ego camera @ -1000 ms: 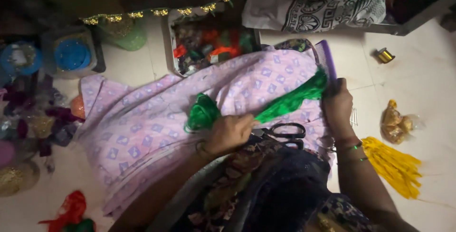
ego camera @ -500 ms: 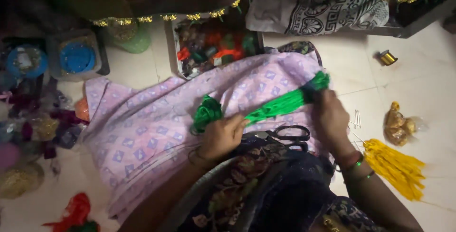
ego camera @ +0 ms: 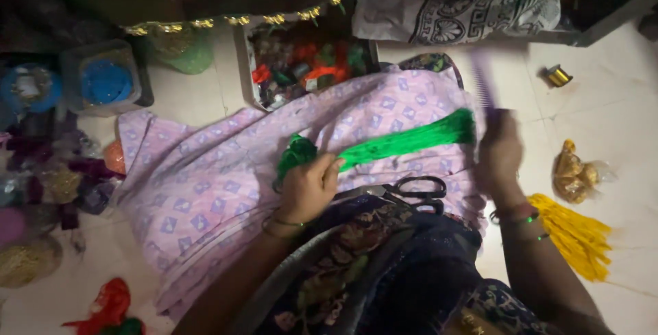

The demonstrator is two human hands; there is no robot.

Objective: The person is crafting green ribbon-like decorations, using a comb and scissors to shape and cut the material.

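**Green tassel pinned and combed on the lap cloth**

On the lilac printed cloth (ego camera: 205, 184), the left hand (ego camera: 310, 187) is closed over the knotted end of the green tassel (ego camera: 404, 139), pressing it down. Black-handled scissors (ego camera: 415, 189) lie just below the strands. At the tassel's far end, the right hand (ego camera: 499, 157), blurred, grips a purple comb (ego camera: 484, 82). Yellow tassels (ego camera: 572, 232) rest on the floor beyond.
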